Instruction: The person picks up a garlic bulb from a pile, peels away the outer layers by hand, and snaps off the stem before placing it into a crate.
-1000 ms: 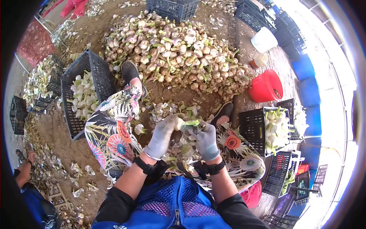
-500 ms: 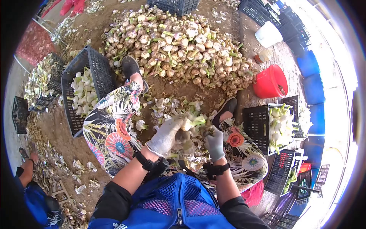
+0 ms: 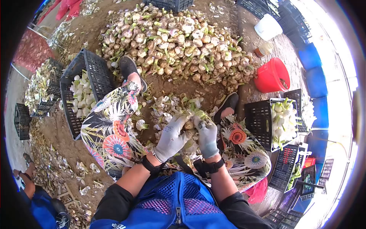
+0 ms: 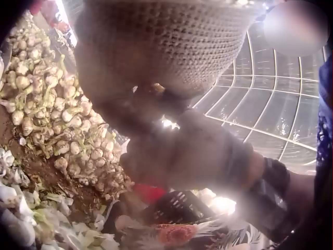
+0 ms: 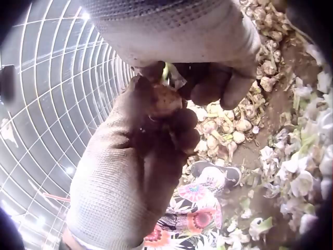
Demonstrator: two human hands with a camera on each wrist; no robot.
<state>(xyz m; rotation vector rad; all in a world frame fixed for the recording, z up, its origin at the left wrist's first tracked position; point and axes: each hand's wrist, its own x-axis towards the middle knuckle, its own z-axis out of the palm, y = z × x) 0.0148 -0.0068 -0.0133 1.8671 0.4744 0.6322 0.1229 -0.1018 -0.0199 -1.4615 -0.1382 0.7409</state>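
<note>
Both hands wear pale knit gloves and meet over the peelings between the knees. The left hand (image 3: 170,140) grips a brownish garlic bulb (image 3: 188,124), its fingers curled round it; the right wrist view shows the bulb (image 5: 167,100) between that hand's thumb and fingers. Against the bulb's green stem end (image 3: 198,113), the right hand (image 3: 208,138) pinches with bent fingers. In the left wrist view the gloves are dark and blurred, and the bulb is hidden. Beyond the hands lies a big heap of untrimmed garlic (image 3: 171,45).
Left stands a black crate (image 3: 100,69) of white bulbs. To the right are another filled crate (image 3: 259,121), a red bucket (image 3: 271,76) and a white bucket (image 3: 268,27). Loose peelings (image 3: 162,108) cover the ground between the shoes. Another person's arm shows at lower left.
The right hand, apart from the left half a second ago, has come back against it at the stem end. A pale bulb with a green stem was in the left hand; a browner one shows now.
</note>
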